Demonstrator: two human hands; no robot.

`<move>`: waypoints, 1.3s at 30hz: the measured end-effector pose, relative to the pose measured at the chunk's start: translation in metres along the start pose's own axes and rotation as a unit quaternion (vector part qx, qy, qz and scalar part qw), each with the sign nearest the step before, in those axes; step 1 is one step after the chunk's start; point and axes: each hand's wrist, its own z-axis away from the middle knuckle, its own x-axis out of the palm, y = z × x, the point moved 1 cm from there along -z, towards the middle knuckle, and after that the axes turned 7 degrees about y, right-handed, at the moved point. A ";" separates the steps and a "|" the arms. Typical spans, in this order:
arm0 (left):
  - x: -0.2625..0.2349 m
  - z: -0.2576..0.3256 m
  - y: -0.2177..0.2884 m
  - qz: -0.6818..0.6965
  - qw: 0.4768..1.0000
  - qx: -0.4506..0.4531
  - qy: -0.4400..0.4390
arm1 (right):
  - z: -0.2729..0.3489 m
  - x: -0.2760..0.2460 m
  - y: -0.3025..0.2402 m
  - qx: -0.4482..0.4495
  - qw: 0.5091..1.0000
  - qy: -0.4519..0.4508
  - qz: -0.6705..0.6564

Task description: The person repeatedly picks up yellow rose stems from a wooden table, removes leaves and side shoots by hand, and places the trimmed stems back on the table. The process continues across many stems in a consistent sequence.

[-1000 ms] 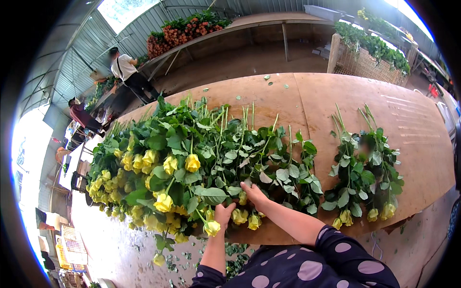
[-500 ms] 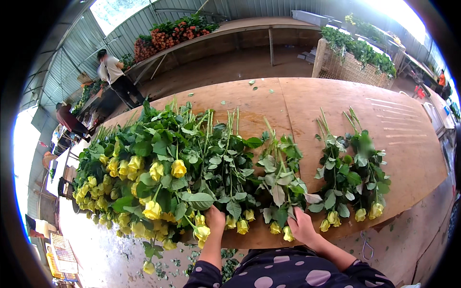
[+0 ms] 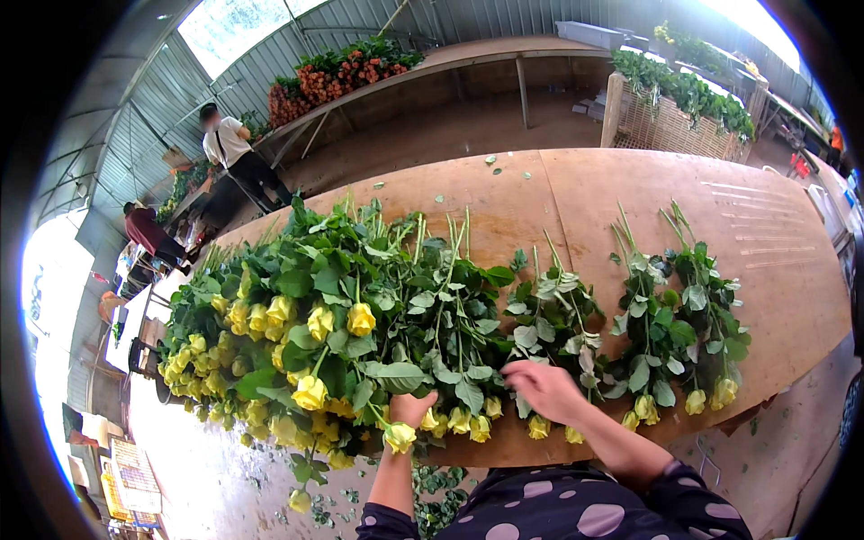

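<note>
At the far left, a yellow plastic crate point(image 3: 121, 486) stands low down, and beyond it a person in a dark red top point(image 3: 148, 229) bends forward. To the right of that one, a person in a white top and black trousers point(image 3: 232, 148) stands near a heap of orange-red flowers point(image 3: 337, 76) on a long table by the ribbed metal wall. Nearer, a large heap of yellow roses with green leaves point(image 3: 297, 274) covers the left part of the brown wooden worktop point(image 3: 594, 193), blooms toward the wearer, stems pointing away. The left hand point(image 3: 411, 409) is at the heap's right side, behind one drooping yellow bloom point(image 3: 400, 438); leaves and blooms hide its fingers, so whether its grip is closed on a stem cannot be told. Several yellow rose heads point(image 3: 459, 420) hang between the hands at the near edge. The right hand point(image 3: 546, 392) is just beside them, its grip loosely spread, with no stem seen in it. Its forearm passes before a smaller leafy rose bunch point(image 3: 556, 301). Farther right, two slim bunches of yellow roses point(image 3: 661, 333) lie side by side, with a woven basket of greenery point(image 3: 670, 135) behind the worktop.
</note>
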 end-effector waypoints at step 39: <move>-0.070 0.013 0.141 -0.111 0.904 0.330 0.248 | -0.046 0.078 0.029 0.300 0.884 -0.128 -0.334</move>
